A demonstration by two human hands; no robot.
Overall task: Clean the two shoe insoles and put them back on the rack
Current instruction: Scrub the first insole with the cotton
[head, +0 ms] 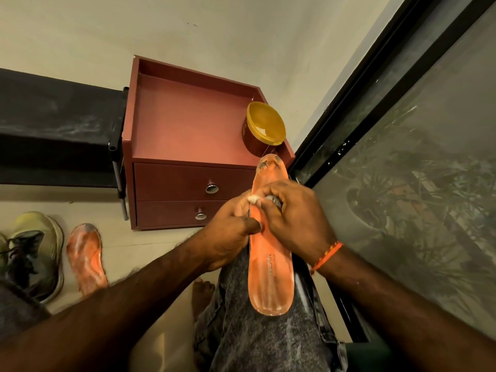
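Head view shows our right hand (288, 210) pinching a small white wad (253, 199) to rub the orange insole (271, 267), which lies along our knee so it stays flat, while our left hand (230, 237) grips its edge, and the other insole (86, 260) waits on the floor.
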